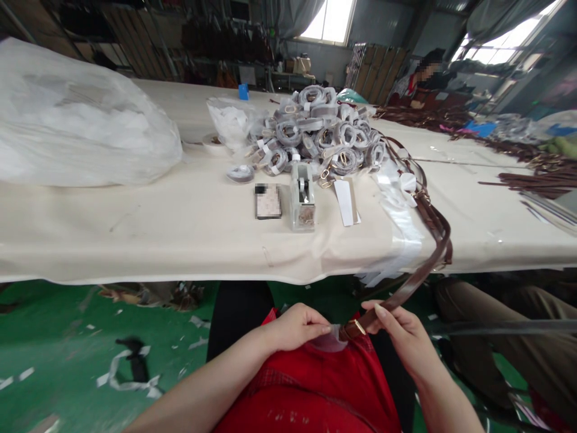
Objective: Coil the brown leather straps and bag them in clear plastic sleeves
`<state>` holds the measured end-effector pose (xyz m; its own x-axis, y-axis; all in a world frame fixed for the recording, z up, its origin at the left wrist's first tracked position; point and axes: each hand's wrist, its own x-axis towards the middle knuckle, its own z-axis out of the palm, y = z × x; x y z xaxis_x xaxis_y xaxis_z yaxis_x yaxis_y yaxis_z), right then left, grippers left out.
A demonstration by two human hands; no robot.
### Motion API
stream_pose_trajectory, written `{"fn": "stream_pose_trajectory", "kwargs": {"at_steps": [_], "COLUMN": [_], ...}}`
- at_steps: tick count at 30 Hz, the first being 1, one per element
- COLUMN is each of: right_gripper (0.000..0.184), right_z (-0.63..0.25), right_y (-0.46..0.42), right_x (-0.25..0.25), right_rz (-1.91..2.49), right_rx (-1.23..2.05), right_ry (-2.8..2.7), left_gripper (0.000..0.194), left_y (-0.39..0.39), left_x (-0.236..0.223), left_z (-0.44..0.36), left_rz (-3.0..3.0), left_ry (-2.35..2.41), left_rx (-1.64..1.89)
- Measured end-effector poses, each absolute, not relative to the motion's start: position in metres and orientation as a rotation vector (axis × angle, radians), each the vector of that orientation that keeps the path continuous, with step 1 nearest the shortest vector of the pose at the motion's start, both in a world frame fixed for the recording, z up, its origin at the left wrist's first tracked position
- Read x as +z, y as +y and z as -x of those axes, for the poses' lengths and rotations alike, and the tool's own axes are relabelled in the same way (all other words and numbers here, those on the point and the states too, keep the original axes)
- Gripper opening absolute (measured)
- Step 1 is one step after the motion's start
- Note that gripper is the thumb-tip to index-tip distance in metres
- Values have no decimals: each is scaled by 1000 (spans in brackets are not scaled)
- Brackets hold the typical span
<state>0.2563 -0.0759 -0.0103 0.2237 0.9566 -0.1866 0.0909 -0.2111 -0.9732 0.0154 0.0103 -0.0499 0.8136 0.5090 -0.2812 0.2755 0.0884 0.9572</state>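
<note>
Over the red apron, my left hand (300,328) pinches a piece of translucent plastic film (331,340) by the end of a brown leather strap (417,278). My right hand (399,331) grips the strap between thumb and fingers, just beside its gold-coloured buckle (358,326). From there the strap rises over the table edge to more brown straps (426,207) lying on the right. Close to them are strips of clear plastic film (399,225). Whether the film wraps round the strap end is hard to make out.
Mid-table stands a tape dispenser (303,207), before a heap of coiled, wrapped straps (315,129). White cards (345,203) and a phone-like object (268,201) flank it. A large plastic bag (81,120) sits left. A co-worker's leg (491,307) is at right.
</note>
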Motion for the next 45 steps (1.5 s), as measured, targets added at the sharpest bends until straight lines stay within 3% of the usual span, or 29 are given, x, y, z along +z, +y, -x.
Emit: {"fn": "stream_pose_trajectory", "kwargs": {"at_steps": [10, 23, 37, 45], "right_gripper": [31, 31, 31, 33], "right_z": [-261, -261, -257, -252], "right_y": [-77, -75, -77, -74], "right_x": [-14, -17, -16, -18], "right_rz": [1525, 1462, 1424, 1437], "right_rx": [1114, 1162, 1220, 1221], "right_ry": [-1015, -922, -919, -877], "left_gripper": [39, 47, 38, 46], "left_y": [6, 7, 4, 0], "left_x": [-52, -40, -58, -52], "left_z": [-14, -17, -22, -23], "left_rz": [-1535, -1491, -1473, -1363], "left_ry": [636, 588, 687, 644], "left_rx": [173, 223, 250, 246]}}
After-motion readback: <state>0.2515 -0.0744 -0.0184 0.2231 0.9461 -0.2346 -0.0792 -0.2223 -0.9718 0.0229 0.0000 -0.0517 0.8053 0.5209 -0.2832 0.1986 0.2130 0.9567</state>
